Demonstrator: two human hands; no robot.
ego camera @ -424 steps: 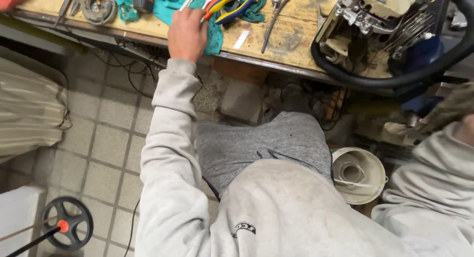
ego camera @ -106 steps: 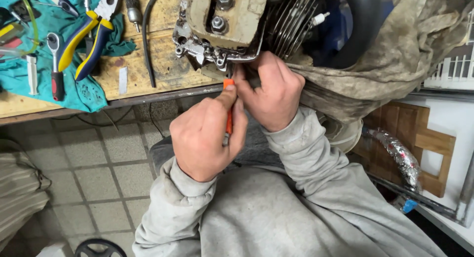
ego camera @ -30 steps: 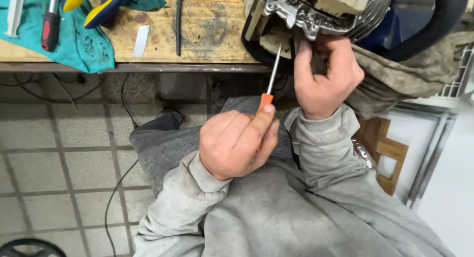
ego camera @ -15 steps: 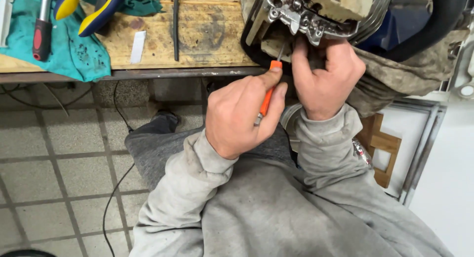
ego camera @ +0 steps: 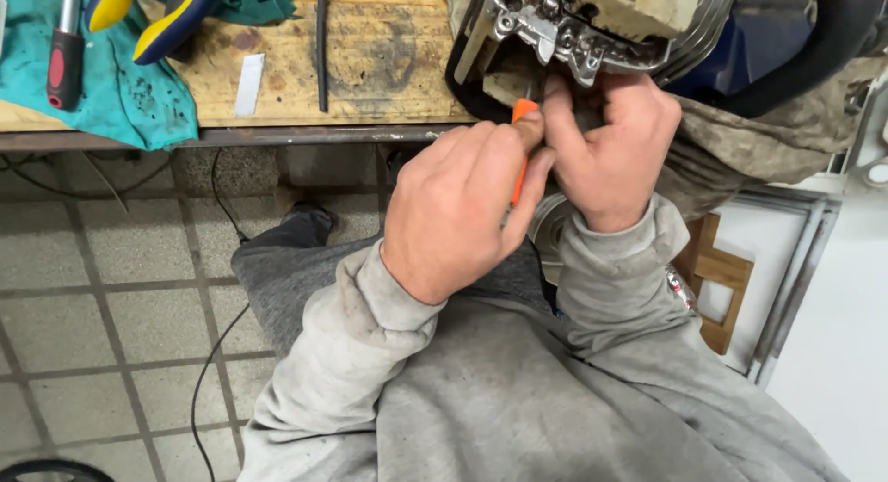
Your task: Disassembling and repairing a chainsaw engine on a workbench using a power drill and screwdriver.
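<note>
1. At the far left, a teal cloth (ego camera: 102,84) lies on the wooden workbench (ego camera: 388,66). A tool with a red and black handle (ego camera: 63,61) rests on the cloth, and beside it are pliers with yellow and blue grips (ego camera: 153,19).

2. Just right of the cloth, a small white strip (ego camera: 249,84) and a thin dark rod (ego camera: 321,43) lie on the bare wood, well apart from both hands.

3. In the middle, the left hand (ego camera: 462,209) is closed around an orange-handled screwdriver (ego camera: 522,144). The fingers curl tight on the handle. Compared with a second ago, this hand has risen close to the bench edge, and the metal shaft that showed then is now hidden.

4. Just right of it, the right hand (ego camera: 610,144) touches the left. Its fingers are bent and narrow, pinching near the top of the screwdriver; what they grip beyond that cannot be told.

5. Above both hands, a small grimy engine (ego camera: 592,19) sits at the bench edge, a black hoop handle (ego camera: 823,47) at its right. The screwdriver tip seems pushed into the engine's underside, so the work looks engaged rather than lined up.
</note>
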